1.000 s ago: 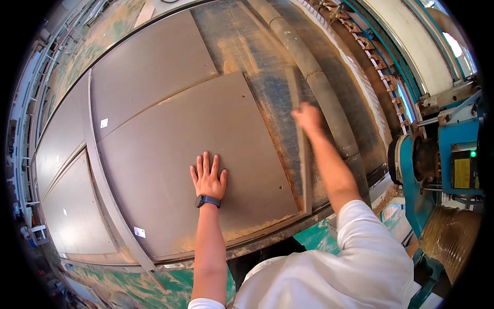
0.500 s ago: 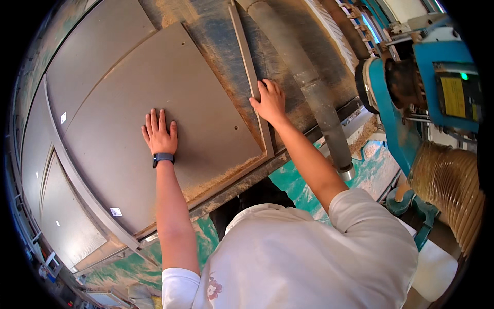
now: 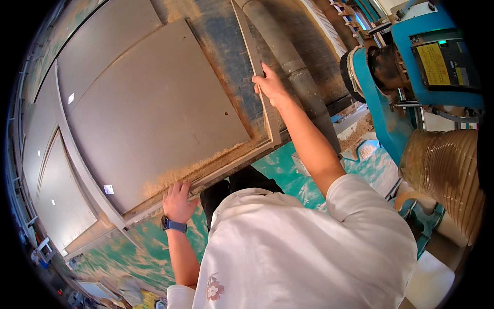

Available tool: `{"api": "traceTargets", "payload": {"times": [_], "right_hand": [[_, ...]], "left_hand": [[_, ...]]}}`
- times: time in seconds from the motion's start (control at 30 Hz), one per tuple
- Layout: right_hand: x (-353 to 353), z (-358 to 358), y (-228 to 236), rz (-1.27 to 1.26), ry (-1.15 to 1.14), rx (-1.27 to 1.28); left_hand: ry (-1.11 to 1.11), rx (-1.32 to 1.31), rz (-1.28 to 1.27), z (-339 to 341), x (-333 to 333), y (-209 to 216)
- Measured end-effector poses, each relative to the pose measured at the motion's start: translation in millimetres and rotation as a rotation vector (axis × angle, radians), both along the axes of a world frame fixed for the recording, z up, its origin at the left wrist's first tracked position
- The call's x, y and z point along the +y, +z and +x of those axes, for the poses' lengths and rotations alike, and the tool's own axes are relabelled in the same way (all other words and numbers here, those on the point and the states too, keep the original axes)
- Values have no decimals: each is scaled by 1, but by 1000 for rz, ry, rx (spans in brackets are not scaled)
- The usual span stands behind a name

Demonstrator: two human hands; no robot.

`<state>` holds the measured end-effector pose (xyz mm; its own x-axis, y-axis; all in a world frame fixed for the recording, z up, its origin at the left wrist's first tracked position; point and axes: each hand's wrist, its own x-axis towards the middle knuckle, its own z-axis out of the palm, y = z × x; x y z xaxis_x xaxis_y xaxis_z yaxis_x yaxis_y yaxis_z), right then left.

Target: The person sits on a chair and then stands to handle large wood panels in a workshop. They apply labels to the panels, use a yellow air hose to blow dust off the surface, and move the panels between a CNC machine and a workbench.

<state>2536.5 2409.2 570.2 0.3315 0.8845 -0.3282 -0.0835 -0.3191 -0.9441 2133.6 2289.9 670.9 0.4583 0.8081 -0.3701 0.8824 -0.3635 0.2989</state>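
Grey-brown and narrow, a long strip point(image 3: 248, 36) runs out of view at the top, and the right hand point(image 3: 267, 86) is closed around it, with part of the fingers hidden. Fingers of the left hand point(image 3: 178, 202) lie over the near rail point(image 3: 234, 161); whether they grip it I cannot tell, since the underside is out of sight. Beyond the right forearm, a grey pipe point(image 3: 288, 59) is partly covered. Between the strip and the right edge of a large flat panel point(image 3: 154, 113), a gap tapers toward the near corner, where strip and rail meet. Scuffed, dark table point(image 3: 218, 54) surface shows in that gap, and tan dust point(image 3: 172, 175) gathers along the panel's near edge. Green floor point(image 3: 131, 262) lies below; teal machinery point(image 3: 381, 98) stands at the right.
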Motion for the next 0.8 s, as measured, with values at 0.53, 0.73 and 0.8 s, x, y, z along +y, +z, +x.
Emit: {"api": "traceTargets", "payload": {"times": [0.53, 0.73, 0.8], "right_hand": [[25, -132, 81, 105, 838, -319], [13, -216, 110, 187, 901, -154], [7, -241, 79, 187, 935, 158]], "left_hand": [[-166, 52, 357, -16, -19, 67], [-105, 178, 501, -86, 35, 85], [-14, 162, 816, -99, 46, 82]]}}
